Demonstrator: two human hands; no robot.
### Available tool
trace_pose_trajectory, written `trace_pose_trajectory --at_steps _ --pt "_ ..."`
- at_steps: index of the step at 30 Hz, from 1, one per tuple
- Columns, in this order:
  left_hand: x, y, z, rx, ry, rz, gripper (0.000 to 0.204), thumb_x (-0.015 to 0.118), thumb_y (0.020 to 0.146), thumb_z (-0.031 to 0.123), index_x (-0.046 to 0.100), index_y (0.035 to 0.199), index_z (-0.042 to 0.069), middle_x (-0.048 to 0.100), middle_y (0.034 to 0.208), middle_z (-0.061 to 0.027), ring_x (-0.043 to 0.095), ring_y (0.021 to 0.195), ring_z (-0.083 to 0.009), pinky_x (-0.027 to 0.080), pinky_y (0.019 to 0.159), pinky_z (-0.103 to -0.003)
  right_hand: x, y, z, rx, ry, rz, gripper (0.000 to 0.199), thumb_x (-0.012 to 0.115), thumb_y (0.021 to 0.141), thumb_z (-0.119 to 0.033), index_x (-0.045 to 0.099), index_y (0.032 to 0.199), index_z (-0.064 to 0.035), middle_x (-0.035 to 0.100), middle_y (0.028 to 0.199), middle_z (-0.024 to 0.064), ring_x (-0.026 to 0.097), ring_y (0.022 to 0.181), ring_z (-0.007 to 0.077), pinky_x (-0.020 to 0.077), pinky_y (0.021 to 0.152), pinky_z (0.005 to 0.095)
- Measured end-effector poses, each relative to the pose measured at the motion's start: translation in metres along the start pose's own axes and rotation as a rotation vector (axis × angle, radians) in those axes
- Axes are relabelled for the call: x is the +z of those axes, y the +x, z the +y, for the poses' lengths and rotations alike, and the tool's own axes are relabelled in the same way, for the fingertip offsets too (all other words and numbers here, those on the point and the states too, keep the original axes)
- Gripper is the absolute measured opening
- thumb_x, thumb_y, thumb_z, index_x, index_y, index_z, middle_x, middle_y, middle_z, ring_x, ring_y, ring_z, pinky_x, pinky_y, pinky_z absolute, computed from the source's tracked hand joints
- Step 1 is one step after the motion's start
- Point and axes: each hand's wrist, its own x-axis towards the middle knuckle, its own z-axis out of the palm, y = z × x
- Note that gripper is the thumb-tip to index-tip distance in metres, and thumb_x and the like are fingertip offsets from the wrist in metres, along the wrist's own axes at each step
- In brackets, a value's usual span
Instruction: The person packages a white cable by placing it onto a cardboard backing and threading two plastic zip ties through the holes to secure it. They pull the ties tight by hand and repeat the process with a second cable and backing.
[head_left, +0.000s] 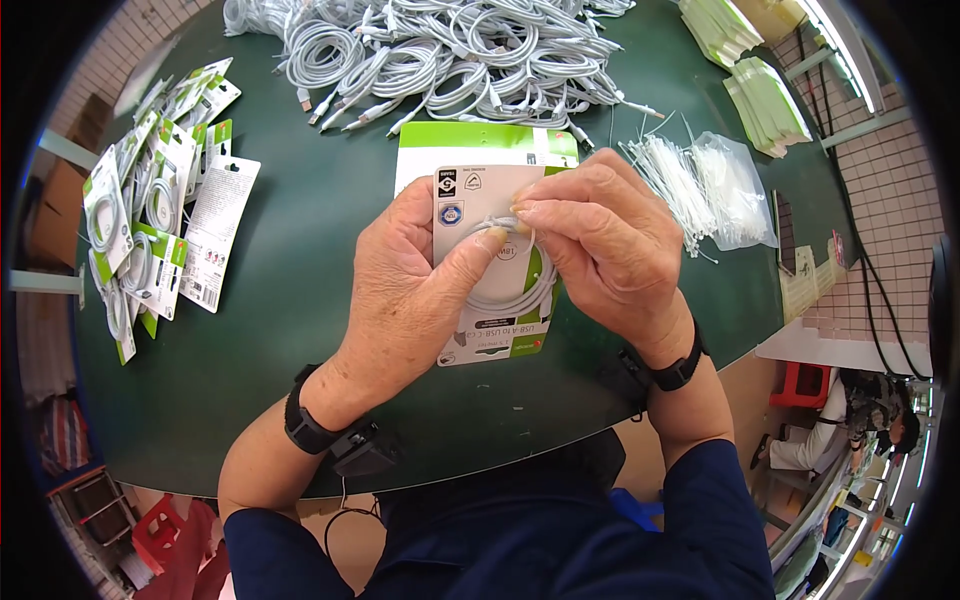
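Note:
My left hand grips a white and green backing card by its left side, the thumb pressing a coiled white charging cable flat against it. The card is turned so its hanging slot points toward me. At the top of the coil, my right hand pinches with thumb and forefinger; a thin white tie seems to be between them, though the fingertips hide most of it. Behind the held card lies a stack of green and white cards on the table.
A big heap of coiled cables fills the table's far side. Carded cables are piled at the left. To the right lie loose white cable ties and a clear bag of ties. More card stacks sit far right on the green table.

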Motion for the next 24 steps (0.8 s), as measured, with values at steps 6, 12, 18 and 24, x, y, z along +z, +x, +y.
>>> trace_pose_trajectory --at_steps 6,12,18,24 --pt "0.0 0.001 -0.005 0.016 0.022 -0.038 0.032 0.063 0.096 0.002 0.054 0.126 -0.005 0.069 0.116 -0.0136 0.067 0.103 -0.0152 0.056 0.09 -0.03 -0.008 0.0 0.004 0.063 0.08 -0.072 0.024 0.08 0.075 0.004 0.072 0.096 -0.0044 0.071 0.088 0.0084 0.066 0.075 0.0214 0.0518 0.061 0.0295" --pt "0.001 0.007 -0.004 -0.04 -0.007 -0.053 0.034 0.064 0.096 0.002 0.053 0.128 -0.005 0.068 0.119 -0.015 0.068 0.104 -0.0159 0.056 0.09 -0.03 -0.022 0.001 0.002 0.318 0.262 -0.055 0.023 0.075 0.081 0.006 0.073 0.102 -0.0034 0.072 0.091 0.0056 0.064 0.075 0.0126 0.0515 0.063 0.0262" --pt "0.017 0.01 0.0 -0.055 -0.027 -0.124 0.038 0.063 0.097 0.003 0.051 0.131 -0.005 0.068 0.12 -0.0152 0.067 0.106 -0.0163 0.055 0.092 -0.031 -0.033 -0.007 0.032 0.842 0.589 0.119 0.016 0.071 0.092 -0.006 0.07 0.106 0.0011 0.072 0.097 0.0031 0.064 0.078 0.0076 0.0519 0.067 0.0221" --pt "0.025 0.01 0.002 -0.052 -0.012 -0.166 0.039 0.063 0.097 0.002 0.05 0.133 -0.005 0.067 0.121 -0.0153 0.066 0.108 -0.0172 0.054 0.094 -0.032 -0.021 -0.019 0.041 1.076 1.382 -0.224 0.027 0.075 0.091 -0.022 0.068 0.104 0.0007 0.071 0.097 0.0027 0.066 0.08 0.0066 0.0528 0.073 0.0189"
